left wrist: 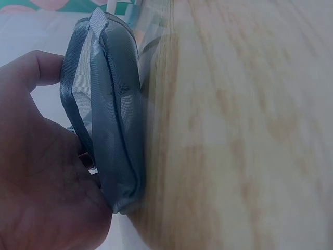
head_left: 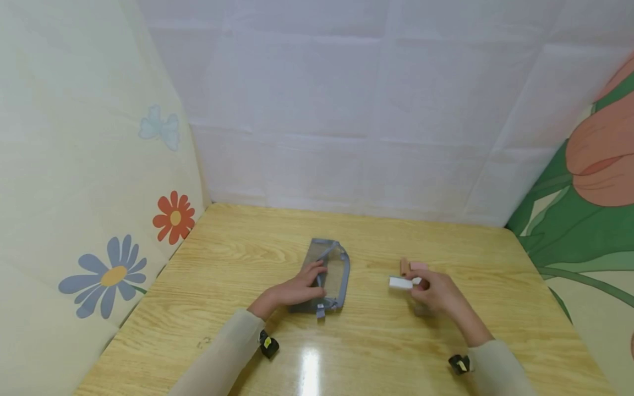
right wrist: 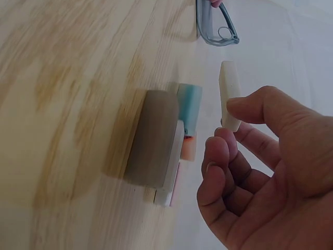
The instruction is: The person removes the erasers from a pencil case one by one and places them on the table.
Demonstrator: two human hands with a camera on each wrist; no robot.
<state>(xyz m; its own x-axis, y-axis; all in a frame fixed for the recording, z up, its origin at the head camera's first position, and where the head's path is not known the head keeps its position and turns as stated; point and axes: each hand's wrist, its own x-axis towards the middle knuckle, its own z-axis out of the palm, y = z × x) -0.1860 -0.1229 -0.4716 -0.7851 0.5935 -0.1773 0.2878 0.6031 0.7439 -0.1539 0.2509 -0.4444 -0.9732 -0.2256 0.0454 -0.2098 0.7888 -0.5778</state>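
A grey-blue mesh zip pouch (head_left: pixel 338 275) lies on the table in front of my left hand (head_left: pixel 299 286). In the left wrist view, that hand holds the rim of the mesh pouch (left wrist: pixel 117 120), with one fingertip on its edge and other fingers partly hidden behind it. My right hand (head_left: pixel 436 291) pinches a small white block (head_left: pixel 400 283) between thumb and fingers, and the right wrist view shows the white block (right wrist: pixel 229 94) held above the table. Beside this hand are a grey-brown block (right wrist: pixel 152 138), a teal one (right wrist: pixel 190 107) and an orange one (right wrist: pixel 188 149).
Behind the right hand, a pink block (head_left: pixel 418 265) and an orange-brown piece (head_left: pixel 404 267) sit close together. The wooden table (head_left: pixel 238 247) meets a white cloth (head_left: pixel 297 137) at its back edge. Flower-printed cloths (head_left: pixel 99 181) hang at both sides.
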